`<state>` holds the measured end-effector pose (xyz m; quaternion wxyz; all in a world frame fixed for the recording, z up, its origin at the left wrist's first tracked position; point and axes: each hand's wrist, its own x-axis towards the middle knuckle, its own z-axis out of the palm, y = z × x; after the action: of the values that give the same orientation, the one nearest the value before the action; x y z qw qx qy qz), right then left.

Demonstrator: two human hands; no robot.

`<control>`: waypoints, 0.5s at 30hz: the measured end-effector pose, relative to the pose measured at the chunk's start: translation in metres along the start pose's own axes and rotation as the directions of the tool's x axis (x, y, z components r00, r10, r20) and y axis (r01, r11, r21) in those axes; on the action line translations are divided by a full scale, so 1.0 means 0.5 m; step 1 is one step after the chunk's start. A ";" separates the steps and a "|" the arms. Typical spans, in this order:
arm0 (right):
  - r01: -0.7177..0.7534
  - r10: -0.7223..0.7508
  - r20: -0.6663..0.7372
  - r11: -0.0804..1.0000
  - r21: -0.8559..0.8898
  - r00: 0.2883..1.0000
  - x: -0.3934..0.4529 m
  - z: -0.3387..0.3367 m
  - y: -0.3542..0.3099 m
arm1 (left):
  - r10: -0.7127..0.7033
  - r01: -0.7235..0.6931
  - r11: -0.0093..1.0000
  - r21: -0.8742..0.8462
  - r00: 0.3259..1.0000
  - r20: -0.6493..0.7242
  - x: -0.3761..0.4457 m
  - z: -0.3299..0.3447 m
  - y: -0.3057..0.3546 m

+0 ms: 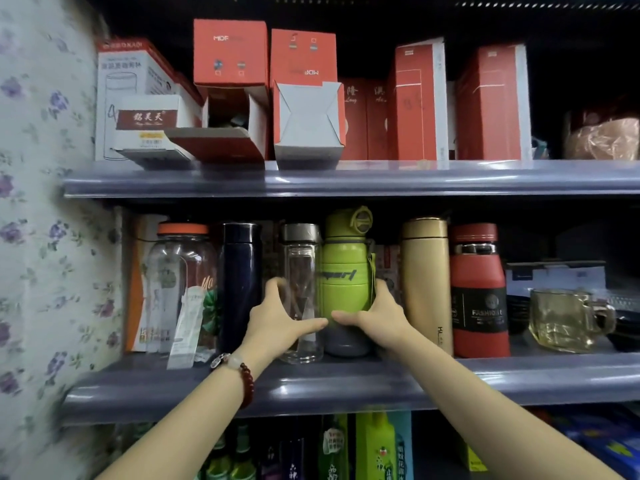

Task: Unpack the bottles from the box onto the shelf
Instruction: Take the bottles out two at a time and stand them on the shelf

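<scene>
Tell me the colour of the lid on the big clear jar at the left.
Orange lid, seen in the head view, the only one.

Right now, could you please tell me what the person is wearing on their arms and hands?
Both forearms are bare, with no sleeves in view. The left wrist carries a bracelet of dark red round beads with a few pale beads. The left hand and right hand wear no gloves, and no rings show.

2 bare forearms, no sleeves in view. The left hand (277, 322) has a bracelet (239, 370) at its wrist: dark red round beads, 1 pale translucent bead and a small silvery charm. The right hand (375, 318) wears no jewellery.
</scene>
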<state>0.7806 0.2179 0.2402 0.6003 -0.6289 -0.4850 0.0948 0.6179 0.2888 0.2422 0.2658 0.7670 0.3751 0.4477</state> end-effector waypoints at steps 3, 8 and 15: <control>0.017 -0.018 0.057 1.000 0.020 0.998 -0.017 -0.022 -0.002 | 0.021 -0.021 1.000 -0.004 1.000 0.015 -0.015 -0.006 -0.001; 0.028 -0.029 0.147 1.000 0.010 0.989 -0.029 -0.044 0.005 | 0.043 -0.040 0.999 -0.035 0.997 0.066 -0.023 -0.012 -0.011; 0.150 -0.161 -0.067 0.978 -0.145 0.985 -0.046 -0.016 -0.009 | 0.011 0.012 0.994 -0.112 0.979 0.202 -0.019 -0.036 -0.032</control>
<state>0.7720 0.1949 0.2355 0.5792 -0.6324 -0.5142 -0.0114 0.5934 0.2916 0.2338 0.3454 0.7923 0.3203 0.3877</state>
